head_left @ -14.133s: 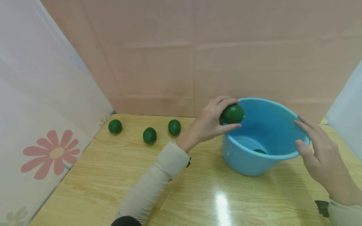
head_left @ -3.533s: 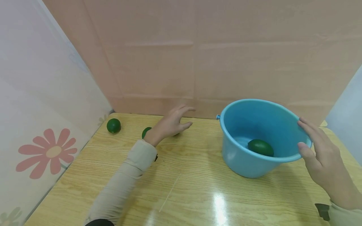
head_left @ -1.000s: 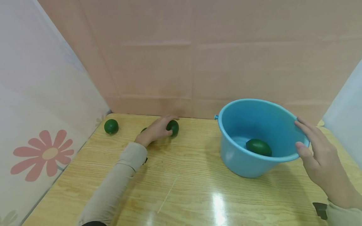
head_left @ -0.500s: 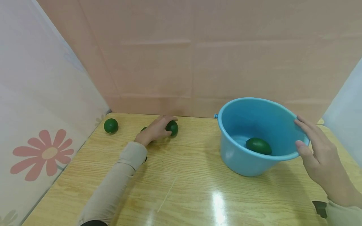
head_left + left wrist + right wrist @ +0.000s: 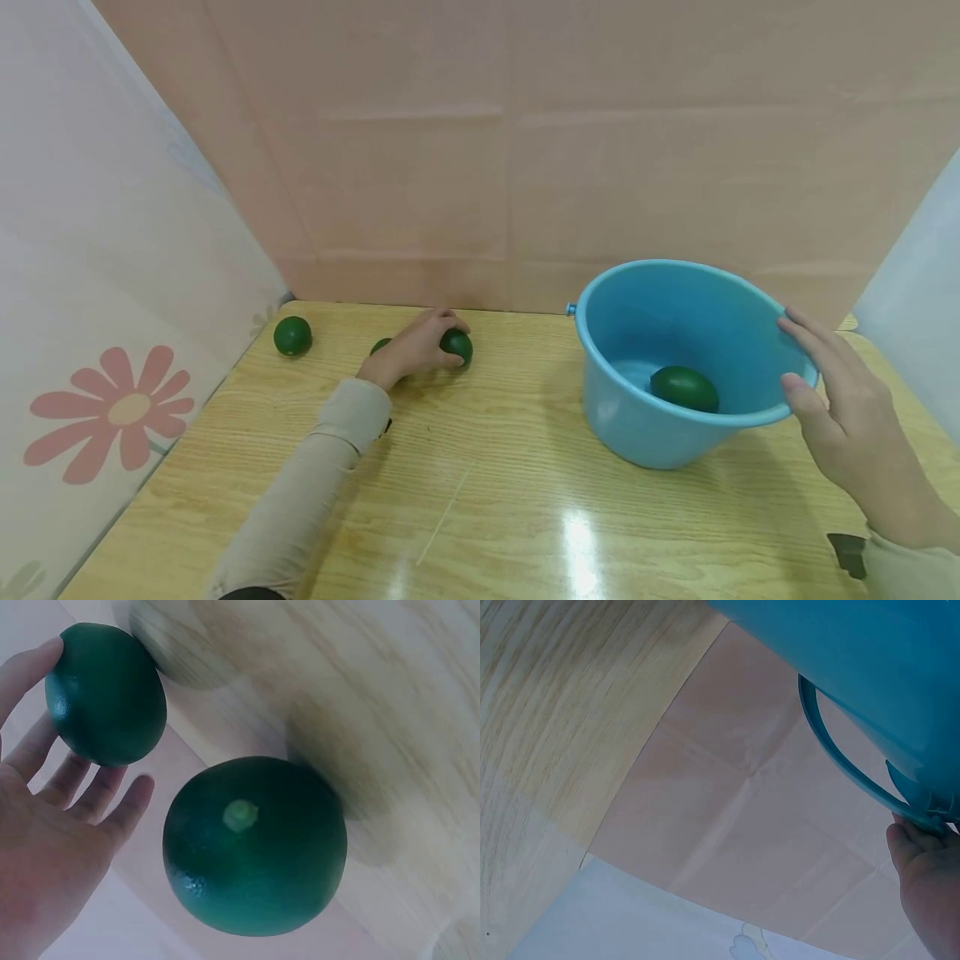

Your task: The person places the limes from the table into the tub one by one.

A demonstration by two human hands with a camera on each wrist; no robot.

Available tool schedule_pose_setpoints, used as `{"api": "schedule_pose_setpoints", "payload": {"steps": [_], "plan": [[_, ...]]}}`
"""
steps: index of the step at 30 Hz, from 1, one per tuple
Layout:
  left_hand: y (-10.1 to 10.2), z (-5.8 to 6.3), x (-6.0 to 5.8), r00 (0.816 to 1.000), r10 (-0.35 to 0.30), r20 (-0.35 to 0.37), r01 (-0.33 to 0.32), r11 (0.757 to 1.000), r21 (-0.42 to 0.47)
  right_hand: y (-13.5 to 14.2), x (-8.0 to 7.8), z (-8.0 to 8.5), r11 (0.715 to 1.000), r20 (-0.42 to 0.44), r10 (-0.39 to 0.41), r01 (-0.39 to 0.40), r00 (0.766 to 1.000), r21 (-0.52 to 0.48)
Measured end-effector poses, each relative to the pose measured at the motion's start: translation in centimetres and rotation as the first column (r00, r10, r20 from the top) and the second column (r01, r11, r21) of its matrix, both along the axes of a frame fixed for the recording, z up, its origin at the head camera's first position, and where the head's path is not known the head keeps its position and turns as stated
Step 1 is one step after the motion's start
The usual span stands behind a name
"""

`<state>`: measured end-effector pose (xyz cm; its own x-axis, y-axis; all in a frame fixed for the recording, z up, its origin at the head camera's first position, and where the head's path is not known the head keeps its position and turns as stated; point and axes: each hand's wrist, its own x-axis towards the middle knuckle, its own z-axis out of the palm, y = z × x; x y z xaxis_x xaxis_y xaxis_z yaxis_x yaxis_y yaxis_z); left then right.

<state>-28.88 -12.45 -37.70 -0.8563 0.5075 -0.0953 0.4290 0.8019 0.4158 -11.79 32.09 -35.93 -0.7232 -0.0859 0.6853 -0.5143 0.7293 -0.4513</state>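
My left hand [image 5: 416,343] is at the back of the table, thumb and fingers round a smooth dark green avocado [image 5: 458,347]. In the left wrist view the thumb is on one side of that avocado [image 5: 105,694] and the fingers on the other. Just behind the hand sits a second avocado [image 5: 380,343], mostly hidden in the head view; its pale stem end shows large in the left wrist view. My right hand [image 5: 851,425] grips the rim of a light blue bucket [image 5: 637,425], which leans to the right. At least one avocado [image 5: 684,388] lies inside.
Another avocado [image 5: 292,336] rests at the table's back left corner. The wooden table [image 5: 480,500] meets a pinkish backdrop [image 5: 390,167] behind and a flower-printed sheet [image 5: 127,250] on the left. The bucket's curved handle [image 5: 847,769] hangs at its outer side.
Earlier my left hand held an avocado over the bucket's rim. It has since moved left, empty, to another avocado, and its fingers have now closed round it. The right hand stays on the rim.
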Motion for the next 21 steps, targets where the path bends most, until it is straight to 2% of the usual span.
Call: {"api": "schedule_pose_setpoints", "payload": {"steps": [4,21], "plan": [[0.1,-0.1,0.0,0.999,-0.008,0.034,0.007,1.0,0.015,0.1,0.0,0.0,1.0,0.006,-0.004,0.004,1.0,0.001],[0.7,-1.1,0.2,0.995,-0.047,0.089,0.048,0.999,-0.007,0.1,-0.1,-0.1,1.0,0.0,0.0,0.0,1.0,0.001]]}}
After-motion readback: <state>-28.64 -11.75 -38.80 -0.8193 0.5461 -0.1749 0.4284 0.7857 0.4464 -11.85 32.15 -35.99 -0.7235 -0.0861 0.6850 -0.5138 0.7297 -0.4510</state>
